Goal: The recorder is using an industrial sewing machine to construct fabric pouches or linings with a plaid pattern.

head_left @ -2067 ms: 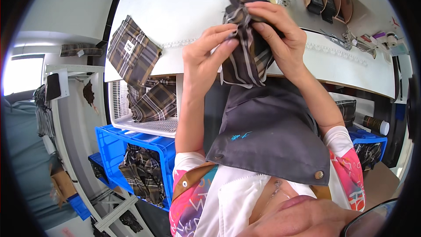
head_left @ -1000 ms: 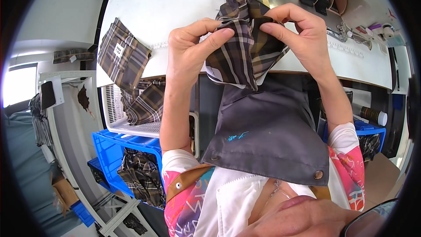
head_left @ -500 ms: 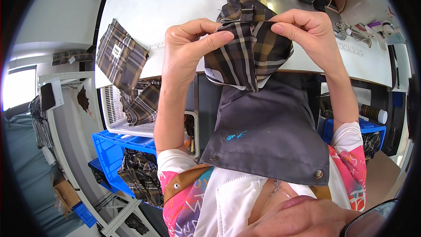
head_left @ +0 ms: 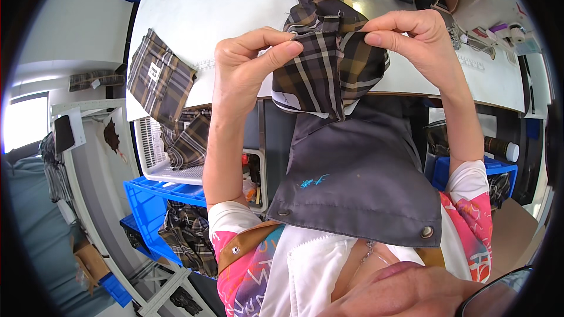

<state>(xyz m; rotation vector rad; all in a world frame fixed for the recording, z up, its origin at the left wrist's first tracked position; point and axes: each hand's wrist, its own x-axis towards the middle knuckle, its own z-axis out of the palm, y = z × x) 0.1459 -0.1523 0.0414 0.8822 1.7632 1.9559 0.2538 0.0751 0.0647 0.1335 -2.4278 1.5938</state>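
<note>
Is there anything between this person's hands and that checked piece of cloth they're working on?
Nothing visible. The left hand and the right hand both pinch the plaid fabric piece directly at its top edge, held up above the white sewing table.

Between the hands, a brown plaid cloth with white and tan stripes. Below it, a grey apron with blue stitching. Behind, a white desk. Lower left, blue crates.

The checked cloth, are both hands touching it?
Touching. The head view shows the left hand and right hand each pinching the top edge of the checked cloth.
</note>
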